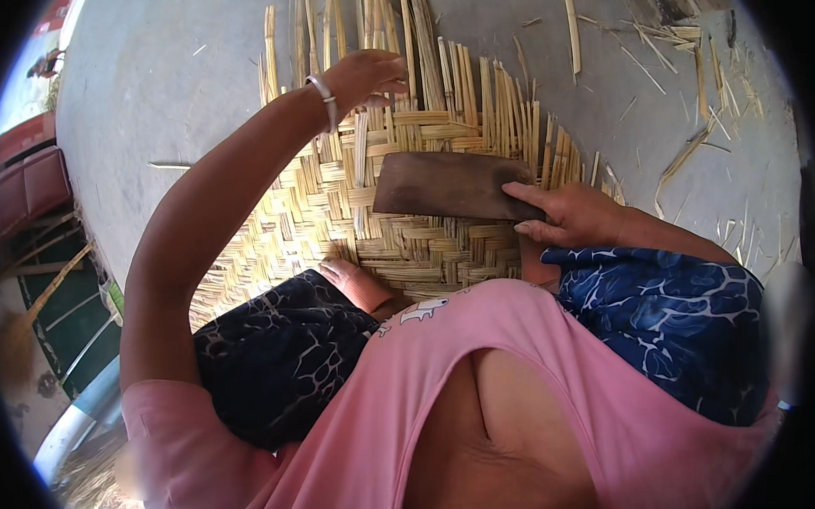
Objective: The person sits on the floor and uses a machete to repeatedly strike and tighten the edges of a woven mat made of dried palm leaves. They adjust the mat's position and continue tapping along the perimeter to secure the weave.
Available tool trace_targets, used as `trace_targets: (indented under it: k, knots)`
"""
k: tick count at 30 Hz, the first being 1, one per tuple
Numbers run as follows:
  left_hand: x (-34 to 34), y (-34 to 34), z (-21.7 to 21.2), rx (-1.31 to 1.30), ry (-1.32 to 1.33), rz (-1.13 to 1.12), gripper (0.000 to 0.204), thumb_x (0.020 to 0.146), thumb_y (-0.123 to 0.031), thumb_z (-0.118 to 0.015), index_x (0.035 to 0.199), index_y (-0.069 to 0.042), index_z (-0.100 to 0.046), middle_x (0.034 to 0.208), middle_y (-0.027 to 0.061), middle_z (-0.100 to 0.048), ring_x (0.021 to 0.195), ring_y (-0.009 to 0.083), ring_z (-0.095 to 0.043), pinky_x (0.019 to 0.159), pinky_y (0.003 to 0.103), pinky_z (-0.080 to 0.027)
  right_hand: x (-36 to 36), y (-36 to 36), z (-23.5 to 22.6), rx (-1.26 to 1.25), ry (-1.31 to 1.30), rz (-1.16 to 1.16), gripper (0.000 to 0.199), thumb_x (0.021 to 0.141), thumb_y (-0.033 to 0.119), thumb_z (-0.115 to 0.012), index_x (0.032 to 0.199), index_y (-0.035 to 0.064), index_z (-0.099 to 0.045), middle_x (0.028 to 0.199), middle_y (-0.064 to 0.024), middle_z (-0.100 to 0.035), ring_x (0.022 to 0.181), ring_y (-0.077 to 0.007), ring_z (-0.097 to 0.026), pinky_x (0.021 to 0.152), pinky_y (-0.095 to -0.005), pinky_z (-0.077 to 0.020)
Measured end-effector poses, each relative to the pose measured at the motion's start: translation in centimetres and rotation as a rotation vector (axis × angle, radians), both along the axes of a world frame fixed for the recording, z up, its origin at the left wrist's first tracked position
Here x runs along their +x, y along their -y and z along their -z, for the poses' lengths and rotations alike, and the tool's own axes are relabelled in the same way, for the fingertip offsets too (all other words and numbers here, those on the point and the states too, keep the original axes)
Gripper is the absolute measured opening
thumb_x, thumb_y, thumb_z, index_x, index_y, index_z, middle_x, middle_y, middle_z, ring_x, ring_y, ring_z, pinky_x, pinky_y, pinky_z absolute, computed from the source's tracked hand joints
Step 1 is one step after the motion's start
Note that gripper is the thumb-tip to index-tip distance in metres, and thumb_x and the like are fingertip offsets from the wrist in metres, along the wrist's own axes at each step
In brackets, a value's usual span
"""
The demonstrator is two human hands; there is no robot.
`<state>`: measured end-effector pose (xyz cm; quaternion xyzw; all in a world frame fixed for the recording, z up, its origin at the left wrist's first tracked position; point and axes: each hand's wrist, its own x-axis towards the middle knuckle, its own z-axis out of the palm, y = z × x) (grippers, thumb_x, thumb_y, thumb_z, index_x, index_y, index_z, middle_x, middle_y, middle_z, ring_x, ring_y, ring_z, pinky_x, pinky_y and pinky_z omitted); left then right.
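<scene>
A partly woven mat of flat, straw-yellow plant strips [306,213] lies on a smooth grey floor [190,73], spreading from the centre of the view out toward nine and twelve o'clock. Its herringbone weave ends in unwoven lengths fanning from twelve round to two. The bare right hand [565,213], between two and three o'clock, grips the near end of a flat, dark brown, four-sided slab [454,184], thumb on its upper face; the slab is over the weave, close to the centre toward one. The bare left hand [373,79], a pale bangle [326,101] at its wrist, is at twelve among the unwoven ends, fingers bent; whether it pinches one, I cannot tell. A bare foot [356,282] rests at the mat's near edge, toward eight.

Across the floor, a long pale strip [572,24] lies at one o'clock, and a litter of broken yellow strips [728,86] is scattered around two. The room's left edge is crowded: a dark red, padded-looking object [27,194] just past nine, a dark green panel [78,310] just below nine, and a blue-and-white pole [83,419] at eight. Bright light shows at ten.
</scene>
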<state>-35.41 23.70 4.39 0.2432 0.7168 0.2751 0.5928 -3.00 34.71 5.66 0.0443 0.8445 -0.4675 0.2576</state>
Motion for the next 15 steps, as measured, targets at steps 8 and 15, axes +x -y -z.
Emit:
trace_targets:
  k: [8, 15]
  knots:
    - [-2.2, -2.9, 8.0, 0.017, -0.052, 0.19, 0.022, 0.096, -0.019, -0.05, 0.113, -0.005, -0.052, 0.112, 0.0029, -0.054, 0.106, 0.0159, -0.061, 0.078, 0.027, -0.055, -0.2, -0.2, 0.6, 0.025, -0.074, 0.021, 0.057, 0.09, 0.042, -0.056, 0.135, 0.0087, -0.044, 0.072, -0.0225, -0.062, 0.068, -0.0396, -0.062, 0.063, -0.0459, -0.0493]
    - [-1.9, -6.9, 8.1, 0.005, -0.697, 0.899, 0.021, 0.093, -0.016, -0.057, 0.108, -0.003, -0.056, 0.087, 0.004, -0.062, 0.084, 0.0157, -0.066, 0.053, 0.028, -0.055, -0.4, -0.9, 0.4, 0.033, -0.086, 0.004, 0.056, 0.089, 0.04, -0.058, 0.134, 0.009, -0.045, 0.075, -0.0216, -0.063, 0.069, -0.0385, -0.063, 0.062, -0.0449, -0.0505]
